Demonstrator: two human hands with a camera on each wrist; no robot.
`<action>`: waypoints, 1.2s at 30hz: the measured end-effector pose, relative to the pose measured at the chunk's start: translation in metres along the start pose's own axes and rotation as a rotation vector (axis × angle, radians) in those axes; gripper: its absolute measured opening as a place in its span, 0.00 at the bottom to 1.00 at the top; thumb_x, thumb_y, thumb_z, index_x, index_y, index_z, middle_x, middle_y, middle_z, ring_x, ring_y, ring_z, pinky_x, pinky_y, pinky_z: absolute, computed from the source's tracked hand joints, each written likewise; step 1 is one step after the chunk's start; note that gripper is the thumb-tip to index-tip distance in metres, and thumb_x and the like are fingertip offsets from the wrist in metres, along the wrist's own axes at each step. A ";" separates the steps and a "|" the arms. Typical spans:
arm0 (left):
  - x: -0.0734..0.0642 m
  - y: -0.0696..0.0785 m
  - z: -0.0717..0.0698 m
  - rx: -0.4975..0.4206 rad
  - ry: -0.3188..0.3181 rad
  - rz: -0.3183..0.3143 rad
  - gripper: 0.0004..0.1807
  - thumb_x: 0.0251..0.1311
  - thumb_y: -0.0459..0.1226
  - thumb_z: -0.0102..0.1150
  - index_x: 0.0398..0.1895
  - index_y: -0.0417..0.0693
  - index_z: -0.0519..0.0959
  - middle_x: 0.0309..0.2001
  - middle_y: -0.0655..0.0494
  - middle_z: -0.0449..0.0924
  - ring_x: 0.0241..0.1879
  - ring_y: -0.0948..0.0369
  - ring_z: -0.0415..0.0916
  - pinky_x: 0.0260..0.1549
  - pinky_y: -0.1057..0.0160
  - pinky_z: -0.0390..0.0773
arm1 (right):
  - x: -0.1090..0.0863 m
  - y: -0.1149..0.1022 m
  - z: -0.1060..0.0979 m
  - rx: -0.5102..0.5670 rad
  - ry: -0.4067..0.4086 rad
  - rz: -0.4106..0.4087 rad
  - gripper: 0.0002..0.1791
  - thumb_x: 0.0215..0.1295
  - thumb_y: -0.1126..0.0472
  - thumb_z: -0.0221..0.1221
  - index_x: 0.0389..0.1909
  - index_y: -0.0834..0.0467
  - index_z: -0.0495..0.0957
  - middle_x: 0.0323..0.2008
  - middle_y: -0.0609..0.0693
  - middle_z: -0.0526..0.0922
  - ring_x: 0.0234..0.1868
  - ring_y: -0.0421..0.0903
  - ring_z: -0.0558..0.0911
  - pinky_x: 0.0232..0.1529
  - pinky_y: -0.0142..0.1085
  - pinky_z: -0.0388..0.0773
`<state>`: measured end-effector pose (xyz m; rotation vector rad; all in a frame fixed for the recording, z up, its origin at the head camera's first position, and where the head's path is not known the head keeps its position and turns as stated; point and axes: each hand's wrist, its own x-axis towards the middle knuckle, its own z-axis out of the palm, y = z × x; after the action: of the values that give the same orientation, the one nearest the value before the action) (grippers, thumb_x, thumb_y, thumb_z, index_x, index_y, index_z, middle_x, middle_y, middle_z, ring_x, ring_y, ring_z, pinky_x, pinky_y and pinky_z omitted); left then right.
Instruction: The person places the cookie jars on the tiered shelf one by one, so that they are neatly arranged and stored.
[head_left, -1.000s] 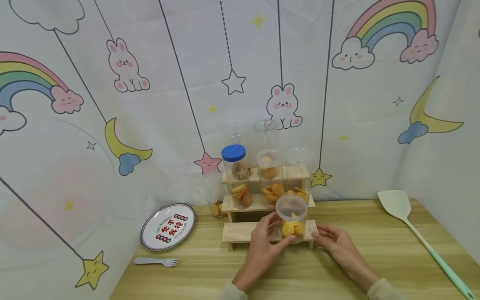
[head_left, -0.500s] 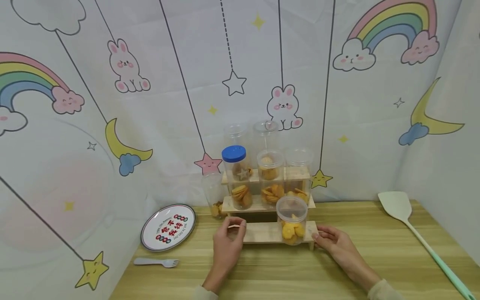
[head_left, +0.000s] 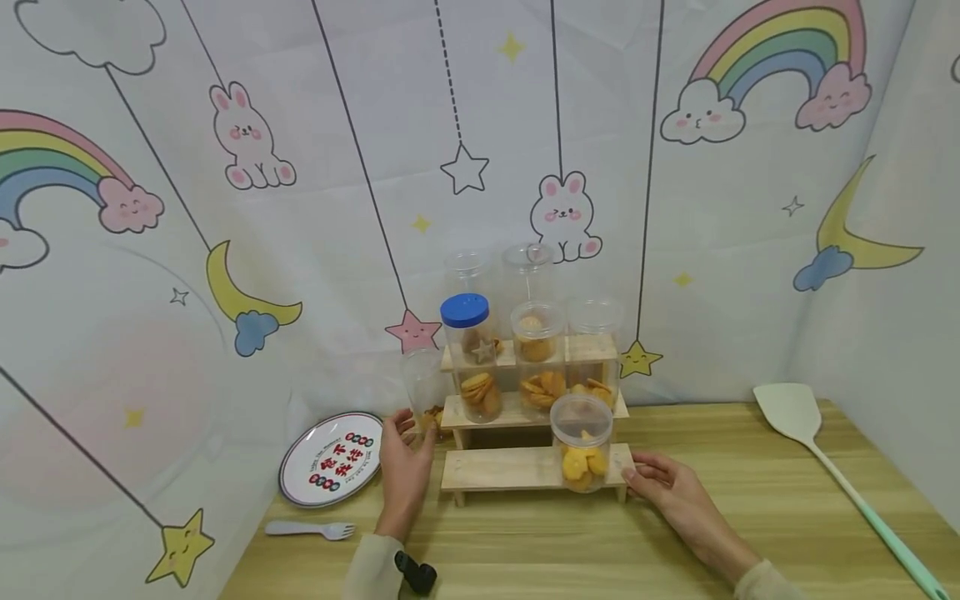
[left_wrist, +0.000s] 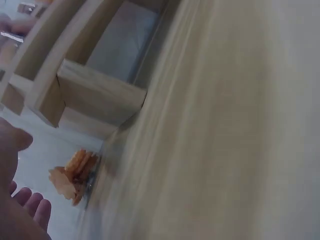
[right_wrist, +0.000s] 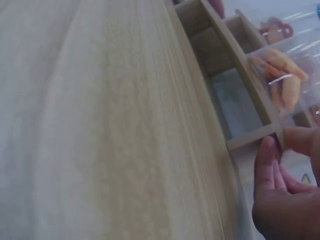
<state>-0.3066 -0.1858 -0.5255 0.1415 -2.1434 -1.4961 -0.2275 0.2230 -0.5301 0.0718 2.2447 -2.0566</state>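
My left hand (head_left: 406, 468) reaches toward a clear jar (head_left: 422, 377) standing on the table left of the stepped wooden stand (head_left: 498, 469). In the left wrist view its fingers (left_wrist: 42, 212) are spread, apart from the biscuits (left_wrist: 75, 175) seen low in that jar. My right hand (head_left: 681, 507) pinches the right end of the stand's lowest step, thumb and fingers around the board's edge in the right wrist view. Close to it, a short clear jar (head_left: 582, 446) of yellow biscuits sits on that step.
Several clear jars fill the upper steps, among them one with a blue lid (head_left: 464, 310). A white plate (head_left: 330, 458) and a fork (head_left: 310, 530) lie at the left. On the right lies a long-handled spatula (head_left: 789, 410). A printed cloth backdrop (head_left: 360, 225) stands behind.
My left hand has let go of the short jar of yellow biscuits and moved left, past the stand's left end, to the clear jar. The right hand stays at the stand's right end.
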 end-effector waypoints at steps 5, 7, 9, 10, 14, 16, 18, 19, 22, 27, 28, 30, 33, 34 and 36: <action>0.017 -0.006 0.008 0.054 -0.061 0.014 0.39 0.68 0.35 0.74 0.77 0.40 0.64 0.74 0.39 0.70 0.76 0.44 0.69 0.78 0.44 0.74 | 0.000 0.001 -0.001 -0.001 0.007 -0.001 0.34 0.77 0.58 0.67 0.75 0.70 0.69 0.54 0.57 0.84 0.49 0.38 0.85 0.53 0.29 0.89; 0.023 -0.008 0.011 0.059 -0.077 0.011 0.41 0.66 0.33 0.75 0.78 0.40 0.63 0.75 0.39 0.69 0.77 0.44 0.68 0.79 0.45 0.73 | 0.000 0.001 -0.001 -0.007 0.012 0.004 0.34 0.77 0.57 0.68 0.75 0.69 0.69 0.54 0.56 0.84 0.49 0.38 0.84 0.53 0.28 0.89; 0.028 -0.009 0.011 0.057 -0.095 -0.002 0.41 0.66 0.33 0.75 0.78 0.40 0.63 0.76 0.39 0.69 0.78 0.44 0.68 0.80 0.45 0.72 | 0.000 0.001 -0.001 -0.014 0.016 0.010 0.34 0.76 0.56 0.68 0.75 0.69 0.70 0.54 0.56 0.83 0.50 0.39 0.84 0.53 0.28 0.88; 0.029 -0.008 0.012 0.053 -0.101 -0.011 0.41 0.66 0.33 0.75 0.78 0.41 0.63 0.76 0.40 0.70 0.78 0.44 0.68 0.80 0.45 0.72 | 0.000 0.000 -0.001 -0.017 0.016 0.010 0.34 0.76 0.56 0.68 0.75 0.69 0.69 0.55 0.56 0.83 0.50 0.39 0.83 0.53 0.27 0.88; 0.031 -0.006 0.011 0.041 -0.109 -0.036 0.39 0.68 0.35 0.74 0.78 0.40 0.64 0.75 0.40 0.71 0.76 0.43 0.70 0.79 0.44 0.73 | -0.001 0.000 0.000 -0.018 0.016 0.005 0.35 0.77 0.56 0.68 0.75 0.69 0.69 0.55 0.56 0.83 0.50 0.38 0.83 0.53 0.28 0.88; 0.030 -0.004 0.011 0.033 -0.102 -0.037 0.39 0.69 0.35 0.74 0.77 0.39 0.64 0.75 0.39 0.72 0.76 0.42 0.70 0.78 0.43 0.73 | -0.002 -0.001 0.001 -0.016 0.014 0.001 0.34 0.77 0.57 0.67 0.75 0.69 0.69 0.55 0.57 0.83 0.50 0.39 0.84 0.53 0.28 0.88; 0.029 -0.003 0.010 0.019 -0.091 -0.031 0.39 0.69 0.34 0.74 0.77 0.37 0.64 0.74 0.38 0.72 0.75 0.42 0.70 0.78 0.42 0.73 | -0.002 -0.001 0.000 -0.011 0.015 -0.001 0.34 0.77 0.57 0.68 0.75 0.69 0.69 0.54 0.57 0.83 0.50 0.39 0.84 0.53 0.28 0.89; 0.028 -0.002 0.009 0.014 -0.088 -0.034 0.39 0.69 0.35 0.74 0.77 0.38 0.64 0.74 0.38 0.72 0.75 0.42 0.70 0.78 0.42 0.73 | -0.002 0.000 0.000 -0.010 0.015 -0.001 0.34 0.77 0.57 0.68 0.75 0.69 0.69 0.54 0.56 0.83 0.50 0.39 0.84 0.53 0.29 0.89; 0.027 0.000 0.007 0.001 -0.075 -0.034 0.40 0.69 0.39 0.75 0.77 0.39 0.64 0.73 0.40 0.73 0.75 0.44 0.71 0.78 0.45 0.74 | -0.001 0.000 -0.001 -0.006 0.016 -0.003 0.34 0.77 0.57 0.67 0.76 0.70 0.68 0.54 0.56 0.83 0.50 0.39 0.84 0.54 0.29 0.89; 0.023 0.006 -0.005 -0.021 -0.070 -0.005 0.41 0.69 0.44 0.75 0.78 0.41 0.64 0.74 0.43 0.73 0.76 0.46 0.70 0.79 0.46 0.72 | -0.001 0.001 -0.003 0.001 0.022 -0.008 0.34 0.77 0.58 0.67 0.75 0.70 0.69 0.54 0.56 0.83 0.49 0.39 0.85 0.53 0.30 0.90; 0.021 0.008 -0.008 -0.030 -0.066 0.003 0.41 0.69 0.44 0.75 0.78 0.41 0.64 0.74 0.43 0.73 0.76 0.46 0.69 0.79 0.46 0.71 | -0.001 0.001 -0.002 0.004 0.018 -0.009 0.34 0.77 0.58 0.67 0.75 0.70 0.69 0.54 0.57 0.84 0.49 0.39 0.85 0.53 0.30 0.90; 0.016 0.010 -0.017 -0.041 -0.054 0.019 0.41 0.70 0.43 0.75 0.78 0.41 0.64 0.74 0.44 0.72 0.76 0.47 0.69 0.80 0.46 0.71 | 0.000 0.001 -0.002 0.007 0.011 -0.011 0.34 0.77 0.58 0.67 0.75 0.70 0.69 0.54 0.57 0.84 0.49 0.39 0.85 0.54 0.30 0.90; 0.009 0.014 -0.028 -0.063 -0.025 0.057 0.39 0.70 0.41 0.74 0.77 0.39 0.64 0.74 0.41 0.72 0.76 0.46 0.69 0.79 0.44 0.70 | 0.000 0.001 -0.002 0.009 0.009 -0.014 0.34 0.77 0.58 0.67 0.75 0.70 0.69 0.55 0.58 0.84 0.49 0.39 0.85 0.54 0.31 0.90; 0.007 0.015 -0.032 -0.064 -0.009 0.066 0.39 0.70 0.41 0.74 0.76 0.39 0.65 0.73 0.41 0.72 0.76 0.47 0.69 0.79 0.46 0.71 | 0.000 0.001 -0.001 0.011 0.008 -0.013 0.34 0.77 0.58 0.67 0.75 0.70 0.69 0.55 0.58 0.84 0.49 0.39 0.85 0.54 0.31 0.90; 0.003 0.018 -0.040 -0.064 0.024 0.087 0.38 0.70 0.41 0.74 0.75 0.39 0.65 0.72 0.41 0.73 0.75 0.49 0.70 0.78 0.49 0.72 | 0.000 0.001 0.000 0.009 0.009 -0.012 0.34 0.77 0.58 0.67 0.75 0.70 0.68 0.55 0.58 0.84 0.49 0.39 0.85 0.53 0.31 0.90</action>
<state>-0.2869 -0.2142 -0.4976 0.0430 -2.0535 -1.5028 -0.2270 0.2230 -0.5312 0.0686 2.2463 -2.0765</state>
